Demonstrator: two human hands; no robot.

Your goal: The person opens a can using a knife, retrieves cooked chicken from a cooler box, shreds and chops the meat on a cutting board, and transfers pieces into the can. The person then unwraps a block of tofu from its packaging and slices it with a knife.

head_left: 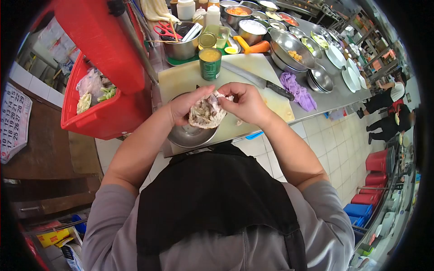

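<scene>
Over a steel bowl I hold a pale piece of cooked chicken, its greyish, ragged inner side facing up. My left hand is wrapped round its left side. With bent fingers my right hand pinches the upper right edge. The bowl sits at the near edge of a pale cutting board, partly hidden by my left hand and the chicken. A large knife with a black handle lies across the board beyond my right hand. Left of it stands an opened green can with yellowish contents.
A red bin with scraps stands left. Behind the board are a steel pot of utensils, squeeze bottles and an orange-handled tool. A purple cloth, steel bowls and white plates lie right. Two people stand far right.
</scene>
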